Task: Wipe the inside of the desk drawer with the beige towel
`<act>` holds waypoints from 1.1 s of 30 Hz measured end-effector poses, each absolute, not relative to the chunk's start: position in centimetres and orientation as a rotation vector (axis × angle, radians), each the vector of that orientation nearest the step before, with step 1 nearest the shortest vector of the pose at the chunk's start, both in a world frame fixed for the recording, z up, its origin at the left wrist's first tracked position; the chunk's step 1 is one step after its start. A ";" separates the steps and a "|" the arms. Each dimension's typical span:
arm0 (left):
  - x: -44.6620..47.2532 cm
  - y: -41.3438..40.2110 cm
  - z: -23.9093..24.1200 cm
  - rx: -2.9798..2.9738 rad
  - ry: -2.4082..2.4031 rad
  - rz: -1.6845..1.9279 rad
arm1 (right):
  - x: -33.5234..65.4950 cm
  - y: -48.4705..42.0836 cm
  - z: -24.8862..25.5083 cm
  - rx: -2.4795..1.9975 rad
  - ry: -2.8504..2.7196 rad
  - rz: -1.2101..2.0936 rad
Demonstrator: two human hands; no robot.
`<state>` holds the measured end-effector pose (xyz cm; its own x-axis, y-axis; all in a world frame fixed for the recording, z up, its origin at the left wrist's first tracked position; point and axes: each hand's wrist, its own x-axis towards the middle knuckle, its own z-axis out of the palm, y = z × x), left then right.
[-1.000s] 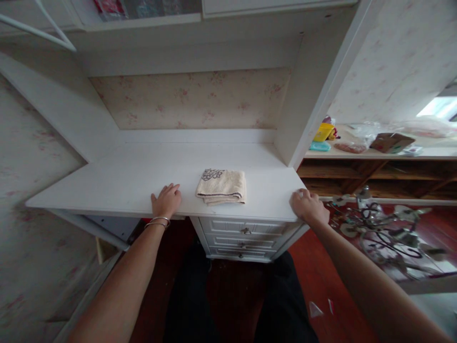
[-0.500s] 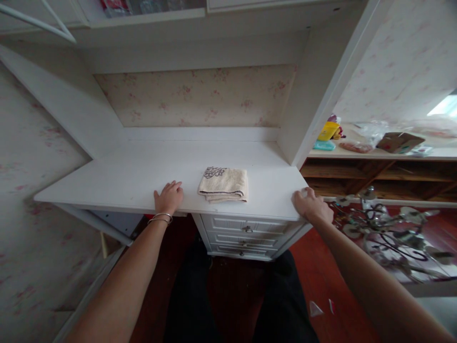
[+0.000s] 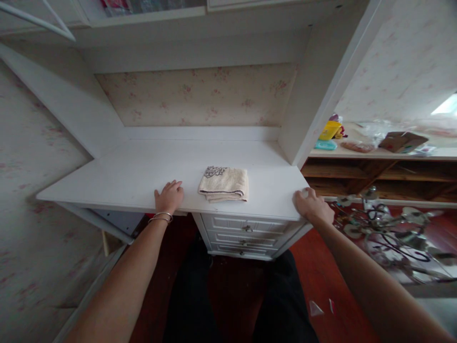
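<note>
A folded beige towel (image 3: 223, 183) with a dark pattern lies on the white desk top (image 3: 143, 171), near its front edge. My left hand (image 3: 169, 197), with a bangle on the wrist, rests flat on the desk just left of the towel, fingers spread, holding nothing. My right hand (image 3: 312, 205) is curled over the desk's front right corner, gripping the edge, well right of the towel.
White drawers (image 3: 246, 233) sit under the desk. A white upright panel (image 3: 314, 90) bounds the desk on the right. Beyond it a wooden shelf (image 3: 385, 155) carries a yellow box, bags and a carton. A metal chandelier (image 3: 385, 228) lies on the red floor.
The view has shifted slightly; both hands stay where they were on the desk, and the towel has not moved.
</note>
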<state>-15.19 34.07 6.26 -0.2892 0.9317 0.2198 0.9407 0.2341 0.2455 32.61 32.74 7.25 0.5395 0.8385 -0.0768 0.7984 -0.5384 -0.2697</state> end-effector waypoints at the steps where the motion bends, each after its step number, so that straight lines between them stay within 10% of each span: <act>1: -15.2 34.1 6.3 -1.854 -2.450 -0.519 | 32.6 32.7 7.2 -2.574 -1.384 0.290; 33: -15.3 34.0 6.2 -1.845 -2.455 -0.527 | 32.7 32.6 7.2 -2.580 -1.394 0.292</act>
<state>-15.27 34.00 6.16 -0.2984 0.9285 0.2209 0.9373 0.2415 0.2513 32.67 32.63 7.24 0.5373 0.8395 -0.0802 0.8012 -0.5378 -0.2624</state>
